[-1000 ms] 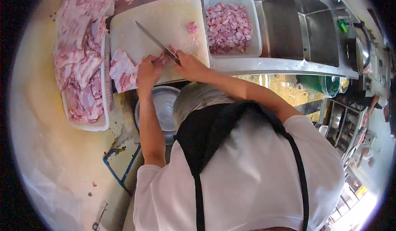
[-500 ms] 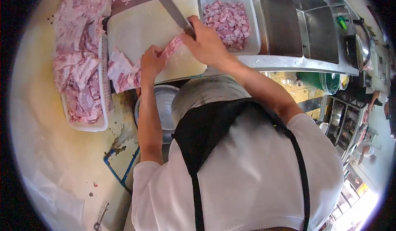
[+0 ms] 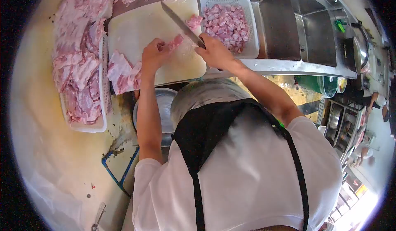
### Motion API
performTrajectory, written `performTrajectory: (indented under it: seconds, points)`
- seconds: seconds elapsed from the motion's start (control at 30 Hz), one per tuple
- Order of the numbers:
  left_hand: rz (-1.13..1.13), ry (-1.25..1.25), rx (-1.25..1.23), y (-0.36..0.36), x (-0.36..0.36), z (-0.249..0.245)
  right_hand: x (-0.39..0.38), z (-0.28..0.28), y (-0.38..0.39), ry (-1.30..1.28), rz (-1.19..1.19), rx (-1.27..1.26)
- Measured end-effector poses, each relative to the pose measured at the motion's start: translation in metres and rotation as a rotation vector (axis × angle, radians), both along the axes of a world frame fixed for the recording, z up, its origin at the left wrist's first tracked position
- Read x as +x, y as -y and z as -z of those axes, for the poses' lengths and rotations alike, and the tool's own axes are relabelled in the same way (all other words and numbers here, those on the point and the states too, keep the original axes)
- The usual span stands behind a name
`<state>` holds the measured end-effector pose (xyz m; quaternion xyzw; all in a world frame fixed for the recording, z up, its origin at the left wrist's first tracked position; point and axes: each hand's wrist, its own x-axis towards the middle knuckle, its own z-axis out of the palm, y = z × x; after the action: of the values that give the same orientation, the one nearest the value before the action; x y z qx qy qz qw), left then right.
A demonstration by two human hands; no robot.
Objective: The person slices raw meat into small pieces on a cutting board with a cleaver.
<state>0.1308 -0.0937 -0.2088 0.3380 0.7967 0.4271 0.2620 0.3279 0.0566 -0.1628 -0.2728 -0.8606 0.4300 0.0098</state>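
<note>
Between the left hand (image 3: 153, 56) and the far edge of the cutting board (image 3: 134, 28), a wide bare patch gives room to pass. The knife (image 3: 182, 24) in the right hand (image 3: 215, 54) bars the way rightward, its blade slanting toward that far edge. Beyond the blade, a meat chunk (image 3: 194, 21) narrows the gap to the right basket (image 3: 255, 33), whose wall stands beside the board. A meat slab (image 3: 119, 71) blocks the near left corner, hemmed by the left basket (image 3: 104, 70). The near right corner lies open below the meat strip (image 3: 176, 42).
</note>
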Motion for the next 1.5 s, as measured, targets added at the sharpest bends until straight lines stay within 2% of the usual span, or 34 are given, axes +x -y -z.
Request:
performTrajectory:
  seconds: [0.07, 0.1, 0.17, 0.2, 0.27, 0.3, 0.37, 0.4, 0.43, 0.47, 0.5, 0.57, 0.63, 0.67, 0.7, 0.73, 0.8, 0.83, 0.87, 0.93, 1.0, 1.07, 1.13, 1.17, 1.23, 1.3, 1.33, 1.37, 1.4, 1.47, 1.5]
  points:
    - [-0.014, -0.382, -0.188, 0.005, -0.002, 0.016, -0.015, -0.03, 0.002, -0.111, 0.092, 0.019]
    - [-0.009, -0.382, -0.188, 0.006, -0.004, 0.018, -0.021, -0.045, 0.004, -0.11, 0.097, 0.018]
    - [-0.046, -0.313, -0.193, 0.014, 0.005, 0.01, -0.028, -0.063, 0.014, -0.363, 0.137, 0.006]
    - [-0.046, -0.309, -0.196, 0.014, 0.007, 0.013, -0.034, -0.056, 0.019, -0.359, 0.136, 0.004]
    - [-0.039, -0.458, -0.172, 0.015, 0.011, 0.018, -0.041, -0.02, 0.034, -0.376, 0.16, 0.004]
    - [-0.042, -0.457, -0.167, 0.012, 0.012, 0.019, -0.043, 0.017, 0.038, -0.191, 0.103, -0.007]
    - [-0.06, -0.609, -0.285, 0.008, 0.016, 0.019, -0.032, 0.06, 0.032, -0.184, 0.062, 0.044]
    - [-0.061, -0.612, -0.283, 0.005, 0.015, 0.015, -0.028, 0.069, 0.028, -0.181, 0.023, 0.09]
    - [-0.067, -0.584, -0.26, 0.003, 0.017, 0.009, -0.029, 0.04, 0.02, 0.023, -0.028, 0.134]
    - [-0.073, -0.551, -0.24, 0.005, 0.02, 0.007, -0.028, 0.031, 0.017, 0.029, -0.032, 0.13]
    - [-0.071, -0.547, -0.24, 0.008, 0.019, 0.012, -0.03, 0.025, 0.012, 0.001, 0.014, 0.19]
    - [-0.085, -0.358, -0.068, 0.015, 0.005, 0.023, -0.036, 0.0, 0.002, -0.029, 0.049, 0.258]
    - [-0.142, -0.323, -0.004, 0.029, -0.005, 0.025, -0.037, -0.027, 0.004, -0.341, 0.089, 0.187]
    - [-0.19, -0.295, 0.065, 0.032, -0.006, 0.021, -0.036, -0.032, 0.012, -0.336, 0.088, 0.18]
    - [-0.189, -0.291, 0.059, 0.034, -0.005, 0.018, -0.037, -0.036, 0.024, -0.296, 0.115, 0.067]
    - [-0.184, -0.241, 0.002, 0.033, -0.002, 0.013, -0.042, -0.038, 0.033, -0.257, 0.142, -0.043]
    - [-0.179, -0.191, -0.052, 0.028, 0.012, 0.008, -0.041, 0.021, 0.048, -0.229, 0.11, -0.053]
    - [-0.129, -0.377, -0.068, 0.023, 0.023, 0.007, -0.039, 0.056, 0.049, -0.185, 0.013, -0.015]
    - [-0.073, -0.566, -0.084, 0.02, 0.026, 0.008, -0.041, 0.059, 0.049, -0.144, -0.08, 0.022]
    - [-0.073, -0.529, -0.087, 0.018, 0.023, 0.012, -0.04, 0.049, 0.038, -0.194, -0.044, 0.07]
    - [-0.074, -0.483, -0.09, 0.022, 0.024, 0.018, -0.044, 0.02, 0.028, -0.107, 0.067, 0.171]
    - [-0.02, -0.39, -0.049, 0.027, 0.016, 0.021, -0.046, -0.008, 0.019, -0.16, 0.094, 0.135]
    - [-0.088, -0.366, -0.067, 0.037, 0.013, 0.018, -0.044, -0.034, 0.027, -0.221, 0.12, 0.027]
    - [-0.148, -0.347, -0.071, 0.038, 0.011, 0.016, -0.043, -0.026, 0.034, -0.222, 0.12, 0.022]
    - [-0.127, -0.388, -0.081, 0.037, 0.012, 0.015, -0.042, 0.013, 0.057, -0.264, 0.052, -0.142]
    - [-0.101, -0.429, -0.087, 0.033, 0.019, 0.015, -0.043, 0.047, 0.068, -0.249, -0.016, -0.149]
    - [-0.092, -0.536, -0.108, 0.028, 0.025, 0.018, -0.046, 0.062, 0.069, -0.237, -0.084, -0.155]
    - [-0.086, -0.643, -0.133, 0.025, 0.031, 0.017, -0.052, 0.067, 0.068, -0.257, -0.058, -0.019]
    - [-0.084, -0.646, -0.138, 0.024, 0.035, 0.016, -0.053, 0.071, 0.06, -0.26, -0.056, -0.025]
    - [0.056, -0.64, -0.265, 0.023, 0.038, 0.012, -0.051, 0.05, 0.034, -0.023, -0.082, -0.329]
    - [0.057, -0.649, -0.265, 0.023, 0.038, 0.014, -0.046, 0.039, 0.025, 0.049, -0.062, -0.37]
